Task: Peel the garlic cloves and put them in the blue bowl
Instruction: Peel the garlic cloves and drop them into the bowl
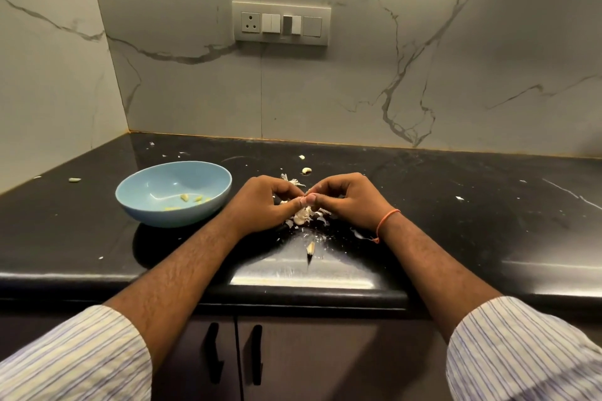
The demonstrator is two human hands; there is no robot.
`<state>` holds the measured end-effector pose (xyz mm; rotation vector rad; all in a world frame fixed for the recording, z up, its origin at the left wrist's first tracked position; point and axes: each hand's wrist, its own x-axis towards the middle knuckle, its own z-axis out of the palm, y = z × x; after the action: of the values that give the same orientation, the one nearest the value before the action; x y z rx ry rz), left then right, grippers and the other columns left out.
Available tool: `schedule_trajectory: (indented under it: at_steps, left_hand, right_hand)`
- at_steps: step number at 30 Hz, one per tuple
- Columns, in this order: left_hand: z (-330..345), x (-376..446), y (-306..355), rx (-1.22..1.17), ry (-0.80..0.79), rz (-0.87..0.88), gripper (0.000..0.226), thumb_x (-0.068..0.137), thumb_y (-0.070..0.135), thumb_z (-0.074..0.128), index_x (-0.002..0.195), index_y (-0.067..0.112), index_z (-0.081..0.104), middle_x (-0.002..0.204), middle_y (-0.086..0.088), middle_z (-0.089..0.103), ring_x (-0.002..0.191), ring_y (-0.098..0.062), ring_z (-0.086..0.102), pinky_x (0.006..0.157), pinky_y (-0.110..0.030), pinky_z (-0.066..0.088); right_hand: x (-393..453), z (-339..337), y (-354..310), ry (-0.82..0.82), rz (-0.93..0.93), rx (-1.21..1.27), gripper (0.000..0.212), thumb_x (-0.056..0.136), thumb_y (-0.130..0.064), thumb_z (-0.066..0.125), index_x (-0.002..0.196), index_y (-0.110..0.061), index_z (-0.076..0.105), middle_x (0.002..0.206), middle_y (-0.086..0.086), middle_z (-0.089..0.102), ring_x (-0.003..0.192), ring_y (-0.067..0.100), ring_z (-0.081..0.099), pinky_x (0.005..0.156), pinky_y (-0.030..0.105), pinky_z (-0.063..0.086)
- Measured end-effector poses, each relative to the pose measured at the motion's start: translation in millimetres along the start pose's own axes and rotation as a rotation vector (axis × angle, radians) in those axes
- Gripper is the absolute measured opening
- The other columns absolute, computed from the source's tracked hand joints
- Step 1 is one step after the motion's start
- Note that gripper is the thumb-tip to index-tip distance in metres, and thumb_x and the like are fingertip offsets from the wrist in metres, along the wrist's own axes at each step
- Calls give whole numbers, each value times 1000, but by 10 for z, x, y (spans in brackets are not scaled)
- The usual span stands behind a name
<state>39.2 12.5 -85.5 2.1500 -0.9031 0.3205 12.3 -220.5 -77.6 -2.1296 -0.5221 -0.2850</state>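
1. Garlic clove [306, 198], small and light, pinched between the thumbs and fingertips of the left hand [267, 202] and right hand [348, 200], which meet over the worktop [456, 221].
2. Its skin is likely papery and brittle; best nipped at one tip.
3. Peeled flesh is probably slick; a few cloves lie in the blue bowl [136, 202].
4. Loose skins [304, 216] lie beneath the hands.

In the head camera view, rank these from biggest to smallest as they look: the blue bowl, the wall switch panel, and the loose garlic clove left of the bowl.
1. Round light-blue bowl, though it sits nearer the camera, which inflates it.
2. Grey rectangular wall switch panel, slightly smaller, so this order is unsure.
3. Small pale garlic clove, clearly smallest.
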Motion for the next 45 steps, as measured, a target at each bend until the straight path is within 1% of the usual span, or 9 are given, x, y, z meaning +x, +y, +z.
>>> schedule_trajectory:
  at_steps: [4, 8, 13, 18, 25, 35, 38, 41, 45]
  left_hand:
    - [3, -37, 19, -13, 19, 42, 22, 92, 41, 78, 107, 26, 82, 92, 15, 80, 89, -3, 75, 87, -33, 63]
    - [-16, -27, -2, -8, 19, 45, 19, 90, 33, 82, 107, 25, 82, 91, 13, 80, 89, -5, 75, 87, -36, 62]
    - [-12, -19, 2, -35, 41, 19, 17, 91, 31, 82, 106, 25, 82, 92, 13, 80, 90, -5, 75, 90, -33, 62]
    - [-31, -23, -24, -87, 63, 27, 21, 90, 30, 83, 109, 24, 82, 94, 11, 80, 91, -9, 76, 87, -32, 63]
    - [-1, -23, -6, -71, 138, 118, 22, 88, 32, 84, 109, 25, 83, 93, 14, 80, 88, -9, 76, 79, -26, 63]
    - [-10, -16, -49, -56, 157, 104, 27, 86, 30, 87, 112, 29, 80, 92, 18, 78, 85, -11, 75, 74, -16, 57]
    - [-4, -12, -77, -44, 166, 91, 22, 88, 29, 85, 109, 31, 81, 92, 20, 78, 85, -8, 74, 75, -18, 57]
    - [-11, 8, -92, -24, 165, 91, 18, 89, 30, 83, 107, 33, 81, 94, 21, 78, 86, -7, 74, 76, -24, 60]
    - [10, 28, -132, -32, 132, 85, 14, 89, 31, 84, 103, 33, 83, 96, 22, 78, 87, -9, 74, 80, -37, 65]
  right_hand:
    - [-16, 27, 32, 37, 39, 34, 20, 86, -28, 86, 103, -18, 81, 89, 0, 81, 87, 18, 79, 87, 39, 65]
    - [-19, 29, 10, 72, 61, 61, 16, 86, -28, 86, 96, -17, 81, 84, 1, 81, 76, 9, 75, 76, 32, 62]
    - [-5, 36, 31, 145, 38, -37, 15, 96, -35, 76, 93, -22, 84, 83, -7, 80, 84, 12, 75, 85, 41, 63]
    - [-15, 51, 0, 120, -33, -88, 22, 100, -38, 69, 99, -22, 84, 99, -11, 76, 96, 6, 70, 89, 35, 58]
    - [-23, 38, 3, -3, 46, -39, 18, 94, -41, 76, 98, -26, 84, 88, -3, 80, 90, 21, 75, 89, 49, 61]
    - [-31, 20, -59, 157, 20, 127, 21, 91, -21, 82, 110, -13, 83, 99, -3, 82, 98, 12, 77, 93, 32, 61]
    - [-62, -110, -99, 182, 27, -54, 17, 92, -24, 81, 108, -18, 84, 95, -6, 82, 92, 8, 76, 88, 28, 61]
    - [-123, -342, -173, 59, 66, -415, 16, 92, -32, 81, 105, -24, 85, 96, -10, 81, 86, -3, 72, 86, 20, 55]
    - [-137, -643, -289, 24, -6, -766, 15, 94, -32, 78, 102, -23, 85, 97, -7, 81, 88, 7, 72, 86, 28, 58]
